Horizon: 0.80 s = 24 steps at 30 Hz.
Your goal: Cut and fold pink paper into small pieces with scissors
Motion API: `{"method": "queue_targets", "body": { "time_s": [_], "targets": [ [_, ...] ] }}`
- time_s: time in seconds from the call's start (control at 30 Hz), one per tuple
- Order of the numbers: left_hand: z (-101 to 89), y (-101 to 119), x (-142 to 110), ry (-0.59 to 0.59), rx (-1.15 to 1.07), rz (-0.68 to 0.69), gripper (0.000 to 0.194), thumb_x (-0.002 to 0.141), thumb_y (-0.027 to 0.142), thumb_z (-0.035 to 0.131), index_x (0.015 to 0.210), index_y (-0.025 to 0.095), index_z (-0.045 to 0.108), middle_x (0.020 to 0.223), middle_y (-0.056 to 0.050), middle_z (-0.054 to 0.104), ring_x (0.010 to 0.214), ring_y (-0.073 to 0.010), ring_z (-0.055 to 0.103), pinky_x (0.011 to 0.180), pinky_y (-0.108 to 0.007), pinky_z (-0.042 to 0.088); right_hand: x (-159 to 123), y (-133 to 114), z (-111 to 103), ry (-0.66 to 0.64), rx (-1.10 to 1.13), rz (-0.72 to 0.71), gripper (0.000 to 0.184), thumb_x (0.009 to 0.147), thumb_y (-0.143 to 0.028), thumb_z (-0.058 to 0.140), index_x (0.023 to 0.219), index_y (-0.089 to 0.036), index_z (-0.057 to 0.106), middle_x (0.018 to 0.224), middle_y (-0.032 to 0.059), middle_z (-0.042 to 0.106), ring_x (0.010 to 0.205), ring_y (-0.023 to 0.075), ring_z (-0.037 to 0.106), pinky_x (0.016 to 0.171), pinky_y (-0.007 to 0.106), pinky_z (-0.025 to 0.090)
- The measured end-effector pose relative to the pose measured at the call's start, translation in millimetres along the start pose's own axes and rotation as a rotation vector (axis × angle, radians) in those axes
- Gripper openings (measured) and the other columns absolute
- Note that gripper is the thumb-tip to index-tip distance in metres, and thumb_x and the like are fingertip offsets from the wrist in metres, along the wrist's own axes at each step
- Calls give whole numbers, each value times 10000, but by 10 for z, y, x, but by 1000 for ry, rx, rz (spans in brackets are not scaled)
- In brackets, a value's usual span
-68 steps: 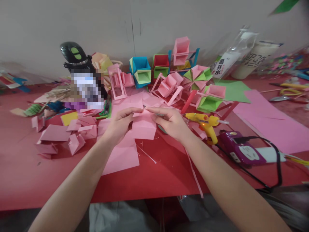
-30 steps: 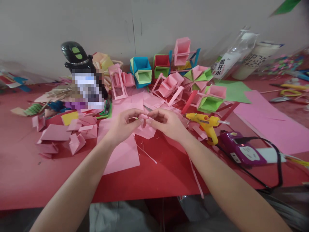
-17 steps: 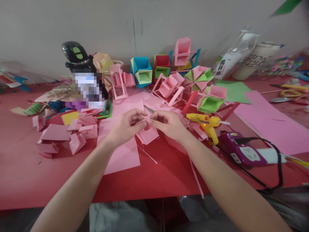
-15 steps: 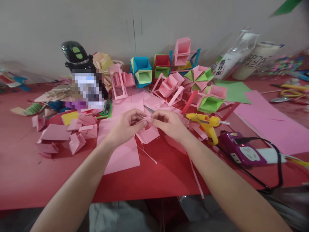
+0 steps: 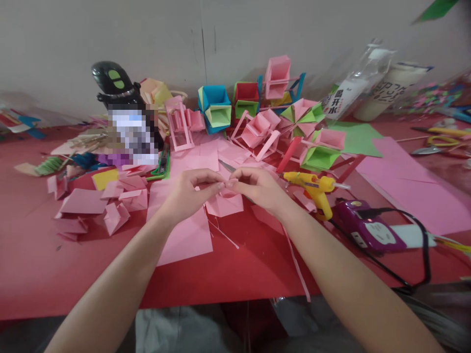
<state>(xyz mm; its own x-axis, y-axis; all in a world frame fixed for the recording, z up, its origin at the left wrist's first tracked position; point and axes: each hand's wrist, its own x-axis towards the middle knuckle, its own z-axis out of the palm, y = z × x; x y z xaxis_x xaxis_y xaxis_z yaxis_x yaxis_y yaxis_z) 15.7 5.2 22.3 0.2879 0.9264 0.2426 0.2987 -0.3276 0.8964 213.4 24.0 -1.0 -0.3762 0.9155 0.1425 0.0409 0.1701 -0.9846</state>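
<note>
My left hand (image 5: 196, 191) and my right hand (image 5: 255, 189) meet fingertip to fingertip above the table. Both are closed in a pinch on a small piece of pink paper (image 5: 228, 187), mostly hidden by the fingers and thumbs. Just beneath them lies a pink paper sheet (image 5: 225, 207). A grey blade tip (image 5: 226, 165), perhaps of scissors, shows behind the fingers. Thin pink strips (image 5: 297, 269) trail over the red table near my right forearm.
To the right lie a yellow glue gun (image 5: 312, 186) and a purple power socket (image 5: 362, 225) with a black cord. Folded paper boxes (image 5: 215, 109) stand along the wall. A phone on a black stand (image 5: 117, 83) is at back left, folded pink pieces (image 5: 84, 201) in front.
The fingertips of both hands have shifted slightly around the small pink paper, which shows less now. Objects on the table stay put; the view moves a touch.
</note>
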Motion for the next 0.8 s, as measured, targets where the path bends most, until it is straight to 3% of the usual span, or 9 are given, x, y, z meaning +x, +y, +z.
{"method": "queue_targets", "body": {
  "time_s": [0.3,0.8],
  "targets": [
    [-62,17,-9,-15,18,20,139,867,202,679,952,206,788,985,-62,788,907,-213,712,805,-304,543,-15,-32,-2,15,51,19,273,737,-422,819,746,-183,688,685,-15,643,682,138,623,710,295,520],
    [-63,-6,-15,-17,28,42,176,861,166,667,952,218,808,981,-54,797,906,-213,722,831,-319,561,-24,-43,-7,33,-1,6,310,737,-436,824,726,-174,658,688,-15,645,645,124,606,650,279,484]
  ]
}}
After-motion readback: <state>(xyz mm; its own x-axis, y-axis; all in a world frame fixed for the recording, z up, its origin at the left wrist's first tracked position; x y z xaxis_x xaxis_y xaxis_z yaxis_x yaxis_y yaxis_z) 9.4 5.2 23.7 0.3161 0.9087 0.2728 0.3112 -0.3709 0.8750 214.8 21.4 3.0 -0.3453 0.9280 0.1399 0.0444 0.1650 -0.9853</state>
